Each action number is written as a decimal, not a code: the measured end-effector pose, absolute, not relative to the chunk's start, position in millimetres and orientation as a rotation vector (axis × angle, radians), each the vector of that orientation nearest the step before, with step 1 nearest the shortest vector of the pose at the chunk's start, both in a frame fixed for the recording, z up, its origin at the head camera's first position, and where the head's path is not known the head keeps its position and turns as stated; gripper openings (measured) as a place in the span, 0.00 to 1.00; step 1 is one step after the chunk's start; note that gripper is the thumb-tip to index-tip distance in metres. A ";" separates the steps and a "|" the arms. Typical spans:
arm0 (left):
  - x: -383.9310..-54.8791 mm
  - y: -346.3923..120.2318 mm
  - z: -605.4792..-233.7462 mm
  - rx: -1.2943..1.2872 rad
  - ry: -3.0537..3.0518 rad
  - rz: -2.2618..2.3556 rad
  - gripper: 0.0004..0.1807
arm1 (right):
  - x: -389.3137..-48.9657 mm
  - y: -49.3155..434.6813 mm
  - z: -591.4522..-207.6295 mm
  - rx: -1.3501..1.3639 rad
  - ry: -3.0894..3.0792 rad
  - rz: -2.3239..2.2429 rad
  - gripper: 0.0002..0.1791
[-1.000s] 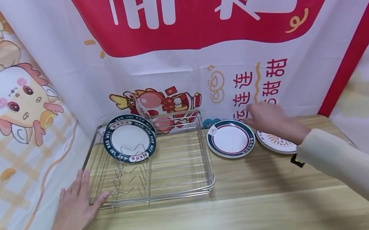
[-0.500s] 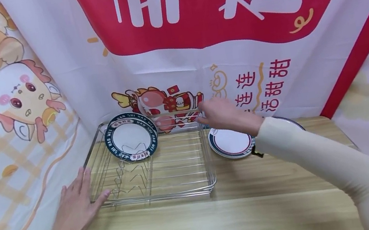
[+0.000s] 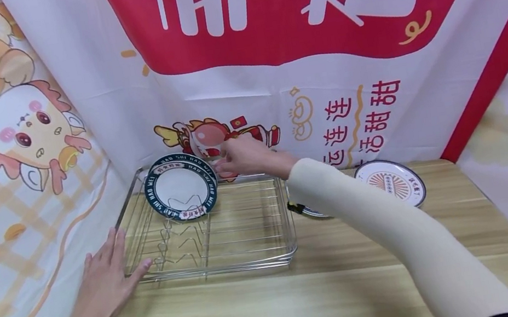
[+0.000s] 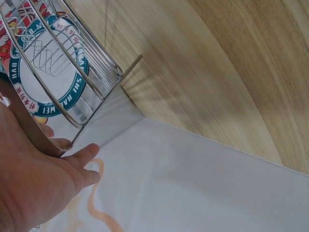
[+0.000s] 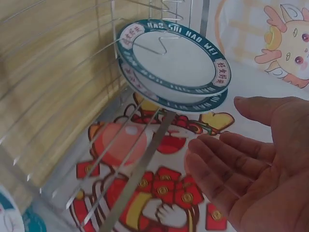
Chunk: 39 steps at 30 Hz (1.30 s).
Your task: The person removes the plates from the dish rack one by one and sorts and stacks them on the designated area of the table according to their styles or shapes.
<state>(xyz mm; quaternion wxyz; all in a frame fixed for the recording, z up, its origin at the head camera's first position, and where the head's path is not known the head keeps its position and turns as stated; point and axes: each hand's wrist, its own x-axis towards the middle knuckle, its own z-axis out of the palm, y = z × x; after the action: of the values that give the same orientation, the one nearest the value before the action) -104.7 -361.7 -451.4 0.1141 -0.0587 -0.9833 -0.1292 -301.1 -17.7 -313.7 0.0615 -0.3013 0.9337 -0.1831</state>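
Two white plates with dark teal lettered rims stand tilted in the left part of a wire dish rack, the front plate [image 3: 182, 186] covering most of the rear plate [image 5: 195, 104]. My right hand [image 3: 249, 153] is just right of them above the rack's back rail. In the right wrist view that hand [image 5: 241, 169] has its thumb apart from loosely bent fingers, a small gap from the plates, holding nothing. At the front left corner of the dish rack [image 3: 251, 264], my left hand [image 3: 102, 288] rests with extended fingers; the left wrist view shows it [image 4: 38, 188] touching the corner.
Right of the rack, a plate [image 3: 317, 214] lies on the wooden table [image 3: 278, 310], mostly hidden by my right sleeve. Farther right lies a plate with an orange sunburst [image 3: 390, 184]. A printed cloth [image 3: 223, 88] hangs close behind the rack, another along the left.
My right hand has moved left from above the plates on the table, across the rack, to beside the plates standing in it. My left hand has stayed at the rack's corner.
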 end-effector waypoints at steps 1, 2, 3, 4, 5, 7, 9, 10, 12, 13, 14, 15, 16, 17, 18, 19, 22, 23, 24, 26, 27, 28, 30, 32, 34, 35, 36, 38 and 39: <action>-104.6 -361.8 -451.2 -0.172 -2.883 -0.378 0.54 | -303.0 -23.3 -316.3 -0.910 2.817 -0.571 0.20; -104.5 -362.1 -451.2 -0.171 -2.883 -0.376 0.54 | -304.6 -28.7 -318.7 -0.913 2.812 -0.588 0.19; -104.4 -362.3 -451.2 -0.172 -2.882 -0.373 0.54 | -306.3 -34.1 -321.5 -0.911 2.812 -0.596 0.18; -104.3 -362.6 -451.4 -0.172 -2.883 -0.371 0.54 | -307.7 -39.0 -324.0 -0.912 2.809 -0.603 0.17; -103.9 -362.9 -451.6 -0.171 -2.886 -0.373 0.54 | -308.9 -43.6 -326.3 -0.914 2.804 -0.611 0.15; -103.4 -363.4 -451.7 -0.170 -2.886 -0.371 0.54 | -310.7 -52.0 -330.6 -0.925 2.801 -0.628 0.12; -103.1 -364.0 -451.8 -0.169 -2.885 -0.371 0.54 | -312.5 -59.6 -334.5 -0.918 2.803 -0.638 0.10; -103.1 -364.4 -451.8 -0.168 -2.884 -0.373 0.54 | -313.1 -62.9 -336.2 -0.917 2.801 -0.648 0.09; -103.3 -364.9 -451.8 -0.169 -2.879 -0.370 0.54 | -314.1 -68.9 -339.8 -0.910 2.807 -0.657 0.09; -103.6 -365.0 -451.9 -0.169 -2.879 -0.371 0.54 | -314.8 -71.7 -342.1 -0.904 2.808 -0.661 0.09; -103.6 -365.0 -451.8 -0.169 -2.879 -0.374 0.54 | -315.1 -74.0 -344.1 -0.898 2.808 -0.663 0.09; -103.6 -365.1 -451.8 -0.168 -2.880 -0.379 0.54 | -315.4 -76.1 -346.3 -0.893 2.805 -0.665 0.10; -103.6 -365.0 -451.8 -0.166 -2.882 -0.382 0.54 | -315.5 -78.1 -348.8 -0.895 2.808 -0.660 0.10; -103.5 -364.8 -451.8 -0.166 -2.884 -0.382 0.54 | -315.9 -80.2 -351.4 -0.890 2.808 -0.657 0.10; -103.2 -364.5 -451.4 -0.165 -2.886 -0.387 0.54 | -316.1 -82.0 -354.0 -0.880 2.803 -0.660 0.11; -103.0 -364.2 -451.2 -0.164 -2.889 -0.391 0.54 | -316.2 -83.8 -356.5 -0.871 2.802 -0.660 0.11; -102.3 -364.2 -450.9 -0.160 -2.894 -0.392 0.54 | -318.3 -89.3 -363.9 -0.837 2.807 -0.649 0.12; -102.1 -364.2 -450.8 -0.159 -2.894 -0.393 0.54 | -319.4 -91.0 -366.4 -0.819 2.806 -0.649 0.14; -101.8 -364.1 -450.5 -0.158 -2.894 -0.394 0.54 | -320.4 -92.4 -368.5 -0.804 2.803 -0.648 0.16; -101.7 -364.1 -450.6 -0.158 -2.893 -0.397 0.54 | -322.1 -94.7 -372.4 -0.784 2.803 -0.635 0.20; -101.8 -364.0 -450.9 -0.157 -2.894 -0.401 0.54 | -322.6 -95.3 -374.1 -0.776 2.799 -0.632 0.22; -101.8 -363.5 -450.8 -0.157 -2.896 -0.405 0.54 | -322.7 -95.7 -375.5 -0.772 2.793 -0.627 0.22; -102.2 -363.0 -451.2 -0.157 -2.898 -0.406 0.54 | -321.9 -95.8 -378.1 -0.770 2.774 -0.623 0.20; -102.9 -362.5 -451.8 -0.158 -2.900 -0.400 0.54 | -320.5 -95.9 -381.0 -0.769 2.763 -0.612 0.15; -103.6 -362.4 -452.0 -0.158 -2.903 -0.390 0.54 | -319.0 -96.4 -384.1 -0.769 2.767 -0.598 0.12; -103.8 -362.4 -451.9 -0.158 -2.903 -0.384 0.54 | -318.3 -96.7 -385.5 -0.769 2.774 -0.599 0.11; -104.0 -362.5 -451.8 -0.158 -2.903 -0.379 0.54 | -317.9 -97.3 -387.0 -0.774 2.787 -0.589 0.11; -104.2 -362.9 -451.8 -0.156 -2.903 -0.377 0.54 | -316.9 -98.2 -388.8 -0.779 2.814 -0.588 0.10; -104.1 -363.0 -451.8 -0.155 -2.903 -0.379 0.53 | -316.6 -98.7 -389.6 -0.782 2.821 -0.587 0.10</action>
<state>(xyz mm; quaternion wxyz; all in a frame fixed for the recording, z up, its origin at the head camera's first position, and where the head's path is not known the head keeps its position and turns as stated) -104.1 -363.0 -451.8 0.1046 -0.0527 -0.9848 -0.1284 -316.6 -98.7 -389.6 0.0777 -0.2611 0.9420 -0.1959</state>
